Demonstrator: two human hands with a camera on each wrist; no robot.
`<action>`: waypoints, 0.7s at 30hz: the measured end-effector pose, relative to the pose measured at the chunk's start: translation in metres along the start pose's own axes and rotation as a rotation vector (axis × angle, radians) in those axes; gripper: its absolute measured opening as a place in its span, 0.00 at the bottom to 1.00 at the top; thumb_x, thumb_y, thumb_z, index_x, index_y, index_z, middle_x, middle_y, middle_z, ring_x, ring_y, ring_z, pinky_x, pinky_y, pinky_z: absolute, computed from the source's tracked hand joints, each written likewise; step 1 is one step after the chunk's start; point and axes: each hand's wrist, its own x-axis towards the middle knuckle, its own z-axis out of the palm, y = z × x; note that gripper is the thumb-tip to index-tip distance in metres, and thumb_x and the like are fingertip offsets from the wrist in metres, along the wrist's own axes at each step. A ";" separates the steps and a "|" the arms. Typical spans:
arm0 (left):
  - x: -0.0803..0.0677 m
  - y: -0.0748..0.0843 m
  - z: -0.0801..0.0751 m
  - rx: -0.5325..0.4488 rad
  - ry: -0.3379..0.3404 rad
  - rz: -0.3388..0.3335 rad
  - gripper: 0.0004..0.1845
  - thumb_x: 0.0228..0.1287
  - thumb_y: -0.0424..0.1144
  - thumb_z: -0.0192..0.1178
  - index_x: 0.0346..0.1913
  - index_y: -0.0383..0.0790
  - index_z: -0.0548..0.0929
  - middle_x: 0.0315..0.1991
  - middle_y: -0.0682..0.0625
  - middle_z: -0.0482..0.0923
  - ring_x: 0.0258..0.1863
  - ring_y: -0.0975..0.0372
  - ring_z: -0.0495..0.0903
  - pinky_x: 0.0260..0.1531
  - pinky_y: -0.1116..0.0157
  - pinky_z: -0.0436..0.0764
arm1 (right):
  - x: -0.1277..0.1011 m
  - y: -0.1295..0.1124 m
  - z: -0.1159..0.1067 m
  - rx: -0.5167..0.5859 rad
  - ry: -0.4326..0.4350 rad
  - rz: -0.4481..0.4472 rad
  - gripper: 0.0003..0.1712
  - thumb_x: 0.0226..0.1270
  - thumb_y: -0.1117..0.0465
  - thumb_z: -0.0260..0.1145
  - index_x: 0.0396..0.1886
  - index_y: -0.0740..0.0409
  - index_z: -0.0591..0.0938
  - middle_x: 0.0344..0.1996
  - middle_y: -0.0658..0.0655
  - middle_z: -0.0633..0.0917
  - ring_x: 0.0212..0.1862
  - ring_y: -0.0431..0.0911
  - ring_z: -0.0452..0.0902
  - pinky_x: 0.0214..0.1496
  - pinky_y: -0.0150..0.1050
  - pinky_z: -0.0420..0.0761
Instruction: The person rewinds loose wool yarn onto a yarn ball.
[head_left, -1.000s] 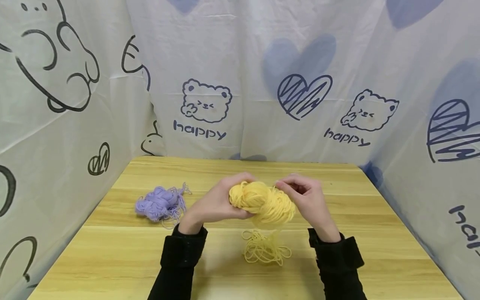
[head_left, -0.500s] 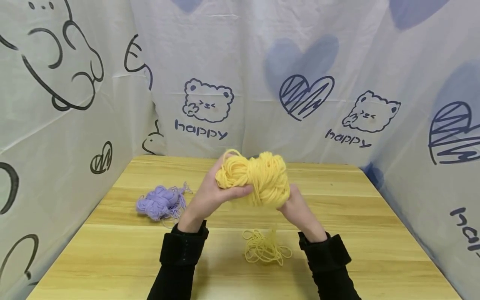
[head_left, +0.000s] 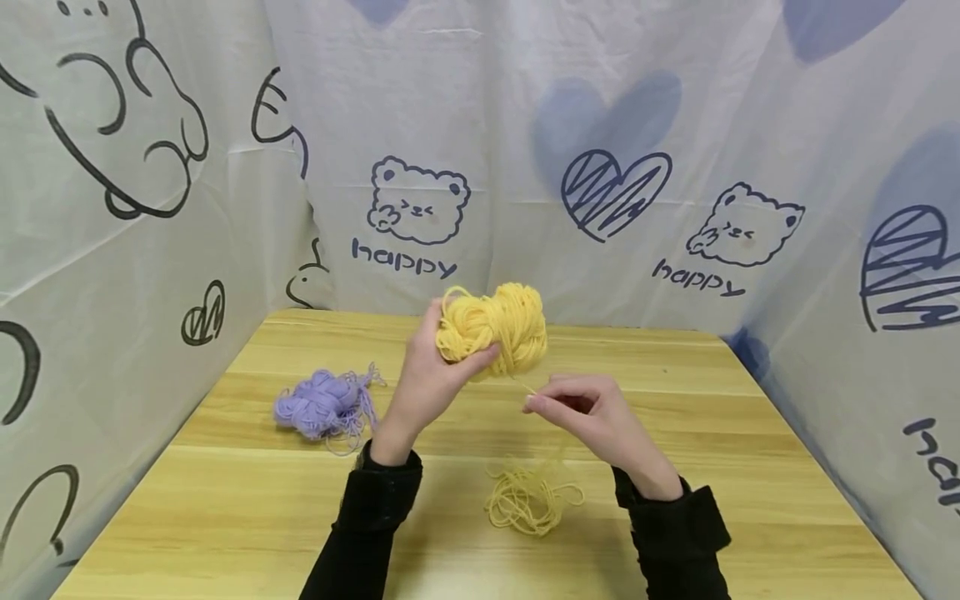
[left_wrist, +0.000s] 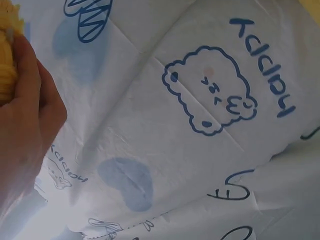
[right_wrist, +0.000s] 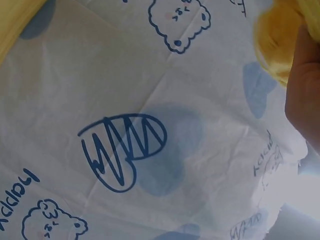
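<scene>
Winding step: left hand (head_left: 431, 379) grips the yellow yarn ball (head_left: 491, 327); right hand (head_left: 592, 417) seemingly pinches its strand (head_left: 525, 388), and next needs another wrap.

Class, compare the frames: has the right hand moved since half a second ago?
Yes. The right hand has come out from beneath the yellow yarn ball and now pinches a strand below it, nearer the loose yarn pile.
</scene>
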 end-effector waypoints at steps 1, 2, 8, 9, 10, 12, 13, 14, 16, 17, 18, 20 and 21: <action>0.000 -0.001 0.001 0.054 -0.009 0.019 0.34 0.51 0.32 0.72 0.61 0.38 0.69 0.50 0.44 0.78 0.46 0.58 0.78 0.48 0.61 0.81 | -0.001 -0.002 -0.001 0.006 0.009 -0.007 0.08 0.69 0.65 0.60 0.40 0.55 0.85 0.26 0.47 0.79 0.24 0.41 0.62 0.25 0.35 0.66; 0.000 -0.002 0.002 0.105 -0.024 0.039 0.34 0.49 0.32 0.73 0.61 0.37 0.70 0.50 0.44 0.78 0.46 0.57 0.78 0.49 0.60 0.80 | -0.002 -0.003 -0.003 0.009 0.019 -0.016 0.08 0.69 0.66 0.60 0.40 0.56 0.85 0.26 0.47 0.80 0.24 0.41 0.62 0.25 0.36 0.66; -0.001 -0.005 0.007 0.327 -0.195 0.155 0.32 0.43 0.30 0.74 0.56 0.37 0.77 0.50 0.45 0.78 0.50 0.56 0.78 0.58 0.55 0.77 | -0.006 -0.007 -0.009 0.052 0.089 -0.060 0.06 0.68 0.71 0.59 0.36 0.64 0.82 0.30 0.44 0.83 0.23 0.41 0.64 0.24 0.37 0.67; -0.001 -0.005 0.007 0.339 -0.231 0.167 0.31 0.42 0.29 0.74 0.55 0.38 0.78 0.50 0.45 0.78 0.50 0.56 0.78 0.59 0.55 0.77 | -0.006 -0.007 -0.010 0.061 0.104 -0.071 0.05 0.67 0.71 0.59 0.35 0.65 0.82 0.30 0.45 0.82 0.23 0.41 0.64 0.24 0.37 0.67; -0.001 -0.005 0.007 0.341 -0.265 0.177 0.31 0.42 0.28 0.74 0.55 0.38 0.78 0.49 0.46 0.78 0.50 0.56 0.78 0.59 0.56 0.77 | -0.007 -0.007 -0.012 0.063 0.119 -0.081 0.05 0.67 0.71 0.59 0.35 0.66 0.81 0.30 0.46 0.82 0.24 0.41 0.64 0.24 0.37 0.67; -0.002 -0.005 0.006 0.331 -0.335 0.190 0.31 0.42 0.28 0.74 0.54 0.39 0.78 0.50 0.47 0.79 0.52 0.57 0.78 0.60 0.57 0.77 | -0.007 -0.006 -0.014 0.062 0.154 -0.097 0.04 0.68 0.71 0.59 0.35 0.66 0.81 0.29 0.49 0.81 0.24 0.41 0.63 0.25 0.36 0.66; -0.002 -0.005 0.006 0.321 -0.371 0.196 0.30 0.42 0.28 0.74 0.54 0.39 0.78 0.50 0.47 0.79 0.51 0.58 0.78 0.59 0.57 0.77 | -0.008 -0.005 -0.015 0.062 0.171 -0.098 0.04 0.68 0.70 0.60 0.35 0.66 0.81 0.29 0.50 0.80 0.24 0.41 0.63 0.26 0.36 0.66; -0.002 -0.005 0.005 0.307 -0.407 0.200 0.30 0.43 0.28 0.74 0.54 0.40 0.78 0.50 0.48 0.79 0.51 0.59 0.78 0.59 0.58 0.77 | -0.008 -0.002 -0.016 0.065 0.182 -0.109 0.04 0.68 0.70 0.59 0.36 0.67 0.81 0.29 0.51 0.80 0.25 0.40 0.63 0.26 0.35 0.65; -0.002 -0.006 0.003 0.268 -0.481 0.214 0.30 0.43 0.29 0.74 0.54 0.41 0.78 0.50 0.49 0.80 0.51 0.60 0.78 0.59 0.60 0.77 | -0.008 0.002 -0.018 0.050 0.210 -0.100 0.05 0.69 0.68 0.59 0.38 0.65 0.81 0.29 0.51 0.78 0.26 0.39 0.62 0.27 0.34 0.63; -0.002 -0.005 0.002 0.243 -0.514 0.221 0.29 0.44 0.30 0.74 0.54 0.41 0.78 0.50 0.50 0.80 0.52 0.61 0.78 0.59 0.61 0.76 | -0.008 0.003 -0.018 0.038 0.221 -0.089 0.05 0.69 0.68 0.59 0.38 0.63 0.81 0.28 0.50 0.77 0.26 0.39 0.61 0.28 0.34 0.63; -0.002 -0.005 0.001 0.218 -0.545 0.230 0.29 0.44 0.30 0.74 0.54 0.41 0.78 0.50 0.50 0.80 0.51 0.61 0.77 0.59 0.61 0.76 | -0.008 0.005 -0.018 0.033 0.226 -0.076 0.05 0.69 0.67 0.60 0.39 0.62 0.81 0.28 0.49 0.76 0.26 0.39 0.61 0.28 0.34 0.63; -0.003 -0.004 -0.001 0.153 -0.589 0.239 0.29 0.45 0.31 0.73 0.54 0.42 0.78 0.49 0.50 0.80 0.51 0.62 0.77 0.59 0.62 0.76 | -0.007 0.007 -0.018 0.030 0.232 -0.052 0.05 0.69 0.66 0.60 0.38 0.62 0.82 0.28 0.48 0.77 0.26 0.39 0.62 0.28 0.33 0.65; -0.003 -0.003 -0.001 0.111 -0.603 0.236 0.29 0.45 0.30 0.73 0.54 0.41 0.77 0.49 0.49 0.80 0.51 0.61 0.77 0.59 0.61 0.76 | -0.005 0.006 -0.018 0.023 0.233 -0.030 0.05 0.68 0.66 0.61 0.37 0.62 0.82 0.27 0.48 0.76 0.26 0.40 0.63 0.28 0.34 0.66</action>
